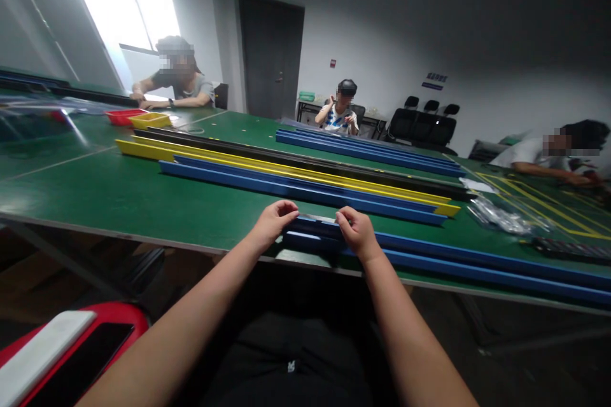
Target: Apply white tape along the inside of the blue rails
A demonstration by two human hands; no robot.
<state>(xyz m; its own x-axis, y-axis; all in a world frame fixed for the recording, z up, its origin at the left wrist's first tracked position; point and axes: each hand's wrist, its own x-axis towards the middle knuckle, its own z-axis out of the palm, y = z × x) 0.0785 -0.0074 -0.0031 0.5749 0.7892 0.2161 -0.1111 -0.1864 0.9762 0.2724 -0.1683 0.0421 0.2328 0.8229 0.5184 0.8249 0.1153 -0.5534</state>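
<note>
Broadly, a green table (119, 197) fills the middle of the frame from the left edge to the right, with long rails laid across it. Up the centre lie a black rail (305, 162), a yellow rail (286, 172) and a blue rail (296, 189) side by side, and a further pair of blue rails (367, 151) sits behind them toward the upper middle. Nearest the lower centre, a long blue channel (477, 264) runs along the table's front edge out to the right edge of the frame. Its near end sits between the two hands: the left hand (274, 221) pinches a thin strip (316, 219) lying on top of the channel, and the right hand (357, 234) is closed on the same strip and the channel's end, thumbs and fingertips pressed together. At upper left stand a red tray (121, 116) and a yellow tray (150, 119), touching. At right lies a clear plastic bag (496, 215). Three other people sit at the far sides.
</note>
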